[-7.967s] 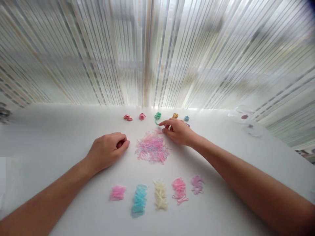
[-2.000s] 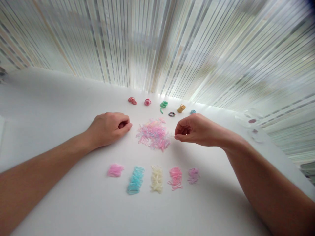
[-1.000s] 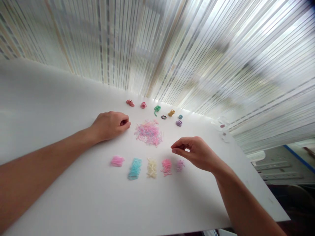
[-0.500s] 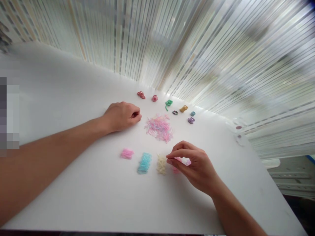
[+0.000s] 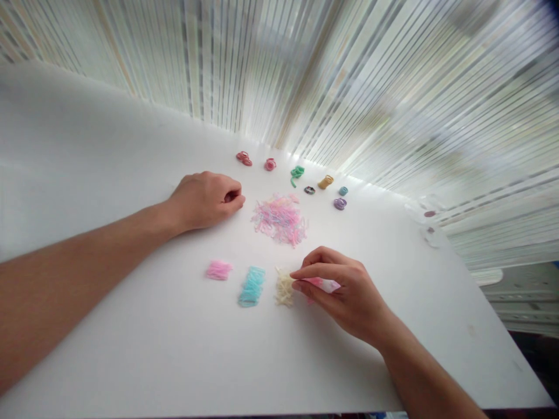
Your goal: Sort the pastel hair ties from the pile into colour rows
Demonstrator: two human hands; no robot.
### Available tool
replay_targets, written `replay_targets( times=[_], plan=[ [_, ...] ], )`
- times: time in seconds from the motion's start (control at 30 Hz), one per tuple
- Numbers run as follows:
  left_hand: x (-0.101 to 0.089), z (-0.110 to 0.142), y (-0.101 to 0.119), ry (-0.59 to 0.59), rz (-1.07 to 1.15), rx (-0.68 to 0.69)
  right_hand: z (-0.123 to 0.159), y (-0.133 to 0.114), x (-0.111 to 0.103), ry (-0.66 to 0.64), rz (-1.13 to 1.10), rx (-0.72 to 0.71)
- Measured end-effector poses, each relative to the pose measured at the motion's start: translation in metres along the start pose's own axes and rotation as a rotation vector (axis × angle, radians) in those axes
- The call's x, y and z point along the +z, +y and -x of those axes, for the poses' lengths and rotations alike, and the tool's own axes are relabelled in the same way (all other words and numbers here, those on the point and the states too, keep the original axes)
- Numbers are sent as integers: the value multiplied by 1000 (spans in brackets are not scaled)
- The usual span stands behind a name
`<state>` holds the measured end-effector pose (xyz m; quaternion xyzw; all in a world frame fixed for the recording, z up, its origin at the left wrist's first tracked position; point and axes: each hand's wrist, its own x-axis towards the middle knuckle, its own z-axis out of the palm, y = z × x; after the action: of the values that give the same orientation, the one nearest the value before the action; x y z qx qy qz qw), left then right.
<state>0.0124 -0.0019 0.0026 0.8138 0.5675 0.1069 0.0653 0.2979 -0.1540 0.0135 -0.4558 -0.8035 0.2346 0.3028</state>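
Observation:
My left hand (image 5: 207, 201) rests on the white table in a loose fist, left of a mixed pile of thin pink, lilac and pale bands (image 5: 280, 220). Nothing shows in its curled fingers. With thumb and forefinger pinched together, my right hand (image 5: 338, 285) is at the right edge of a cream pile of small bands (image 5: 284, 287). Whatever is between its fingertips is too small to make out. Left of the cream pile lie a blue pile of bands (image 5: 252, 286) and a pink pile of bands (image 5: 219, 270). Pink and lilac pieces (image 5: 328, 285) are partly hidden behind my right hand.
Along the back lie red coils (image 5: 244, 158), a pink-red coil (image 5: 270, 164), a green coil (image 5: 297, 172), a dark ring (image 5: 310, 190), a golden roll (image 5: 325, 182), a blue roll (image 5: 343, 191) and purple rings (image 5: 340, 203). A strip curtain (image 5: 279, 70) hangs behind the table (image 5: 174, 349).
The view has shifted slightly, so things on the table appear a little further left and higher. Both hands keep nearly the same pose and place relative to the piles.

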Motion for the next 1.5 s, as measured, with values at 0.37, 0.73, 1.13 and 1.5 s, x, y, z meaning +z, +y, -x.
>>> replay_targets(
  times=[0.37,0.73,1.13,1.5],
  plan=[
    [-2,1,0,-11,25,-1,3,3,-11,97,33,81],
    [-4,2,-4,-1,50,46,-46,68,-63,318,-133,380],
    [-3,2,-12,-2,37,36,-71,110,-25,192,-117,180],
    [-3,2,-14,17,25,42,-69,109,-33,42,27,61]
  ],
)
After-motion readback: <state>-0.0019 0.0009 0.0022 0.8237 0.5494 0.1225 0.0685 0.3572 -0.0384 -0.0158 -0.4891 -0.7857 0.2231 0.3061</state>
